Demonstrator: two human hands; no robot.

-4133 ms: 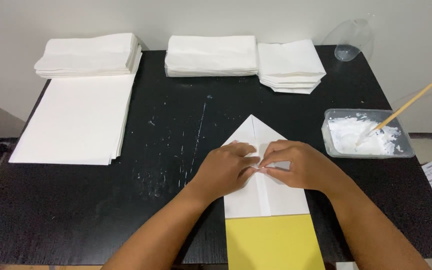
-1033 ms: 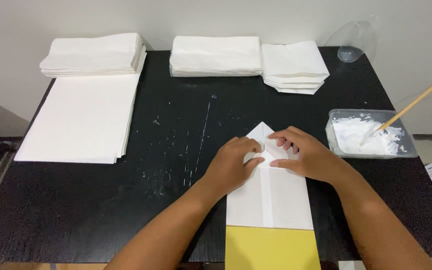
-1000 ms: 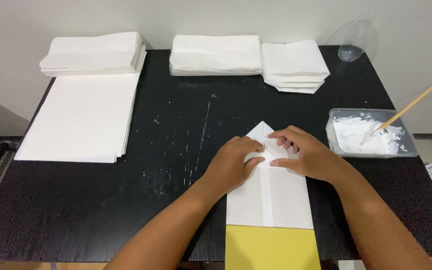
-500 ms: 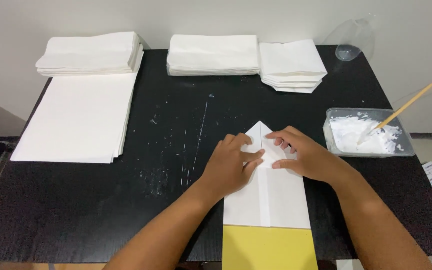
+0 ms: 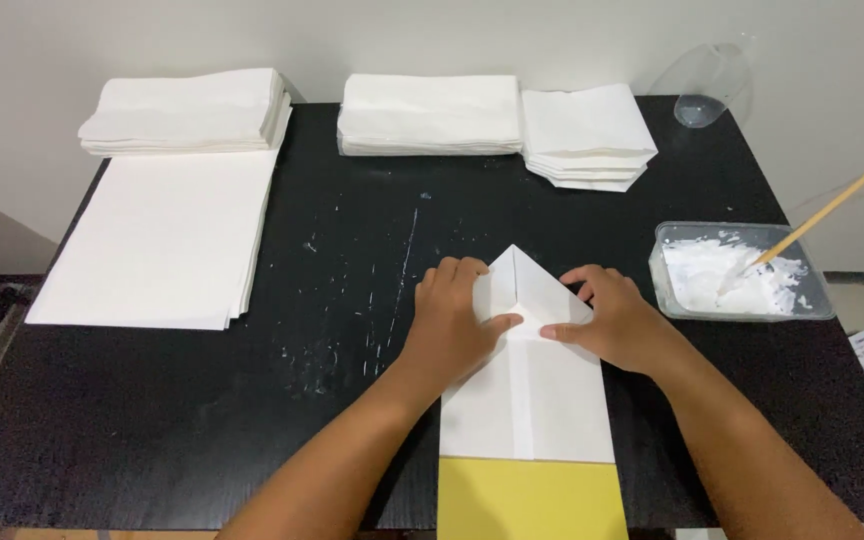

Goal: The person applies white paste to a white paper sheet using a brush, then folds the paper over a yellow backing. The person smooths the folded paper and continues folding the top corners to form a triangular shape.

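White folded paper point(image 5: 527, 390) lies at the desk's point(image 5: 352, 250) near edge; left hand point(image 5: 457, 325) and right hand point(image 5: 617, 320) press flat, open, on its pointed top.

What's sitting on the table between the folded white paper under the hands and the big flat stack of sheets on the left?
In the head view, nothing lies between the folded white paper and the flat stack of sheets: only bare black table, smeared with white specks.
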